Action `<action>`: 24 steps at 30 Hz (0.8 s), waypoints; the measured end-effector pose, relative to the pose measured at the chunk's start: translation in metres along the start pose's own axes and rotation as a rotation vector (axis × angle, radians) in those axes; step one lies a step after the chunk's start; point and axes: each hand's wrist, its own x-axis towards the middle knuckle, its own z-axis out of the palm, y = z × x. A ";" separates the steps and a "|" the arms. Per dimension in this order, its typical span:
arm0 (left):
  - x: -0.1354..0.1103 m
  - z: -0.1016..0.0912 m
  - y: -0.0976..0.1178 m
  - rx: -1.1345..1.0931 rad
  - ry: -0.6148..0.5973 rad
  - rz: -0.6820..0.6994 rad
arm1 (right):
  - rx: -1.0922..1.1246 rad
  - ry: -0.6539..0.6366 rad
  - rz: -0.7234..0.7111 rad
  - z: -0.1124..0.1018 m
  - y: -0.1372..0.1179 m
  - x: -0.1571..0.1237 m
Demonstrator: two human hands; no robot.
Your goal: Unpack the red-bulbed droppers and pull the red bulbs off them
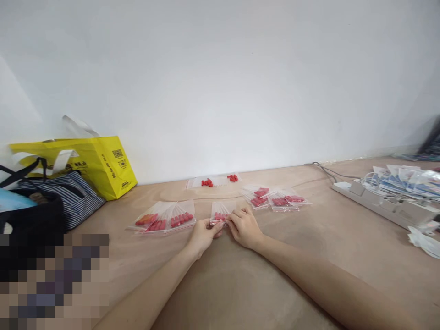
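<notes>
Both my hands meet at the middle of a tan surface on one small clear plastic bag (220, 211) that holds several red capsule-like pieces. My left hand (203, 234) pinches the bag's near left corner, fingers closed. My right hand (244, 226) grips the near right edge, fingers curled over it. A fan of similar filled bags (165, 221) lies to the left. Another cluster of filled bags (275, 198) lies to the right. Farther back, loose red pieces (207, 183) rest on a flat clear sheet.
A yellow shopping bag (99, 165) and a striped tote (65, 197) stand at the left by the white wall. A white power strip (381, 201) with cables and a pile of blue-and-white packets (409, 181) sit at the right. A pixelated patch covers the lower left.
</notes>
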 end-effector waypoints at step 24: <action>-0.001 0.005 0.000 -0.022 -0.005 0.051 | -0.037 0.036 0.135 0.006 -0.016 0.006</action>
